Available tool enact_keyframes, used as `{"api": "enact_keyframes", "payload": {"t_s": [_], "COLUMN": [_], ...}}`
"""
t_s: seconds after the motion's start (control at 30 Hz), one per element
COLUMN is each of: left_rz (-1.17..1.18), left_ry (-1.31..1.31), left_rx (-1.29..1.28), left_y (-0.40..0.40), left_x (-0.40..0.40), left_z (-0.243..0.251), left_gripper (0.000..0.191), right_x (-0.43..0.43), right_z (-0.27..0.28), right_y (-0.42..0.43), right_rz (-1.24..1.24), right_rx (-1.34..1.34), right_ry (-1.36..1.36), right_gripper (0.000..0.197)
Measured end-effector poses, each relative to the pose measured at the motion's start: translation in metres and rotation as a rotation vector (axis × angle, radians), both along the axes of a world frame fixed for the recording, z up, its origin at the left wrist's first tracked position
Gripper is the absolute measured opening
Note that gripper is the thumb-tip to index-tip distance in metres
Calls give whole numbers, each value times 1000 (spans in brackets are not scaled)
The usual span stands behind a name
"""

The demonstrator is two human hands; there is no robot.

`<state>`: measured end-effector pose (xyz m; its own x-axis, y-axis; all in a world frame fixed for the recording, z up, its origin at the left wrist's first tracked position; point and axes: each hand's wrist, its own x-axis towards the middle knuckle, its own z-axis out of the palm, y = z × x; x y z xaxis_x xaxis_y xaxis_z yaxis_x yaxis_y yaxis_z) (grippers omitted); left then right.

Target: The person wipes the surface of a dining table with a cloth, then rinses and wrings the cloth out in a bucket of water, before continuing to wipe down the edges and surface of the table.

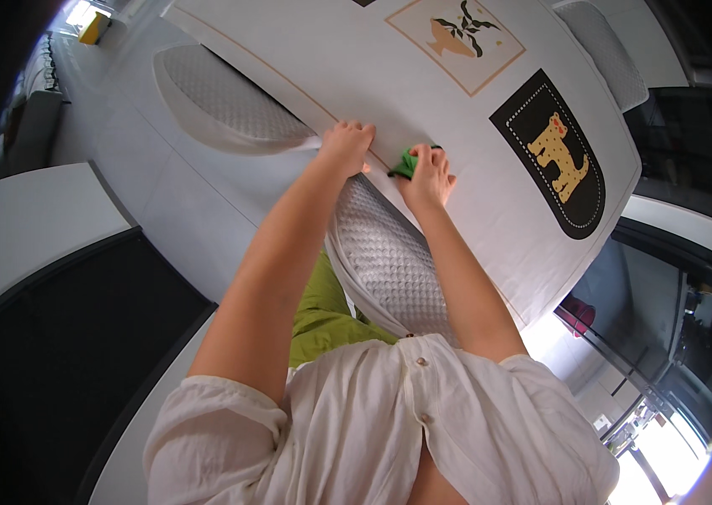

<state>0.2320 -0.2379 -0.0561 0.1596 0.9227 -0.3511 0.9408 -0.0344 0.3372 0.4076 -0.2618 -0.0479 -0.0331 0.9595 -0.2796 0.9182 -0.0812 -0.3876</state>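
Note:
A white table covering [457, 126] with printed pictures lies before me, with a thin tan line along its near edge. My left hand [348, 148] is curled over that edge, its fingers on top and its thumb lower down. Whether it grips the covering alone or the tabletop too is hidden. Just to the right, my right hand [428, 178] presses a bunched green cloth [405, 165] with dark edging against the covering. Below the hands, a quilted grey-white chair pad [387, 252] with a smooth pale rim sits partly under the table edge.
Another quilted seat [229, 95] juts from the table's left side, and one more [605, 53] stands at the far right. A black-topped surface with a pale border [78, 341] is at lower left. Beyond the table's right corner stands a dark red container [576, 315].

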Motion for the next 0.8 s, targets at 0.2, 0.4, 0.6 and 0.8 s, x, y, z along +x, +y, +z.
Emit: {"api": "enact_keyframes", "payload": {"t_s": [0.2,0.4,0.6,0.8], "left_rz": [-19,-30,-14,2], "left_ry": [-19,-1,-33,-38], "left_rx": [-4,27,-62,-79], "left_y": [2,6,9,7], "left_x": [-6,1,-1,-2], "left_z": [-3,-3,3,5], "left_gripper": [53,54,53,51], "right_x": [1,-1,94,114], "right_z": [-1,-1,-19,-8], "right_y": [0,9,-36,-50], "right_rz": [5,16,36,219], "right_rx": [67,64,235,392], "right_ry": [7,48,153,73], "right_gripper": [53,53,51,49]}}
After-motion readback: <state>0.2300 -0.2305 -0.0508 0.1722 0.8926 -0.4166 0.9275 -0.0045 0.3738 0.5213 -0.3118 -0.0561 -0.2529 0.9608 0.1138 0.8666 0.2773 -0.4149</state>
